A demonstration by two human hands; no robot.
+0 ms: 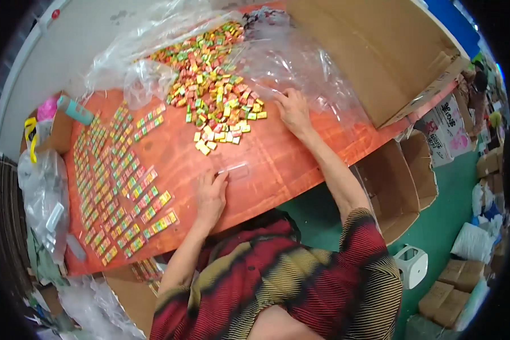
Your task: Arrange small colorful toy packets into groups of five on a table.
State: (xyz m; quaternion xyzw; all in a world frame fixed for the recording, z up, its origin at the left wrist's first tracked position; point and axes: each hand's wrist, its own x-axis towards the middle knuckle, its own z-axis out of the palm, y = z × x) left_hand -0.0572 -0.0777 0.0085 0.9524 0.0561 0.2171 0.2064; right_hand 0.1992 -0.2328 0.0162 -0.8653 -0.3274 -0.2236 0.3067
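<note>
On the orange tabletop, my left hand [212, 195] is closed at the near end of a small clear plastic tray [238, 171], its fingertips against the tray's edge. My right hand [294, 112] reaches farther out, fingers bent and closed at the edge of a clear plastic sheet [300, 68]. What lies under those fingertips is hard to make out. Between and beyond my hands spreads a heap of small wrapped pieces [215, 96] in yellow, red and green. At the left, many rows of the same small pieces [119, 181] lie lined up in short strips.
A large open cardboard box [374, 51] stands at the far right of the orange table [209, 158]. Left of the rows are a teal cylinder [75, 110] and clear bags [42, 198]. Down at the right are another open carton [391, 187] and a white stool [411, 265].
</note>
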